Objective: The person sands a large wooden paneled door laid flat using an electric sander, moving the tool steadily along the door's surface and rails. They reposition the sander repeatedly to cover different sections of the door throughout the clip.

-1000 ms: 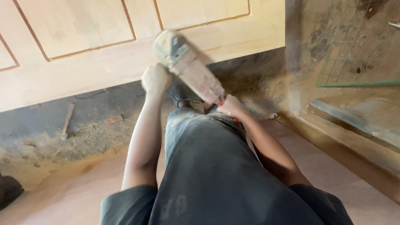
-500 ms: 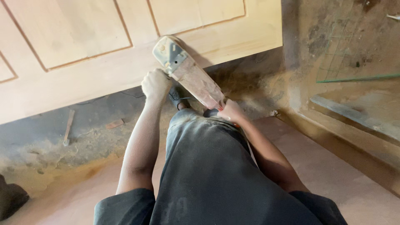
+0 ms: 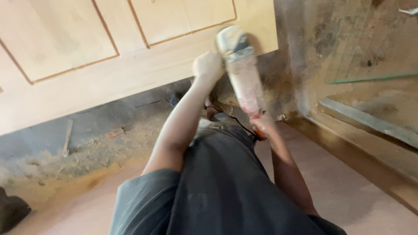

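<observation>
Now both hands [image 3: 208, 66] grip grinder [image 3: 242, 69]; door [image 3: 130, 65] beneath.

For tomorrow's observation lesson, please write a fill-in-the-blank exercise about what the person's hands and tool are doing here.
1. Both hands grip a dusty power ____.
2. The tool's head rests on a panelled wooden ____.
3. The left hand holds the tool near its ____.
4. The right hand holds the tool's ____ end.

Missing words: sander; door; head; rear
</observation>
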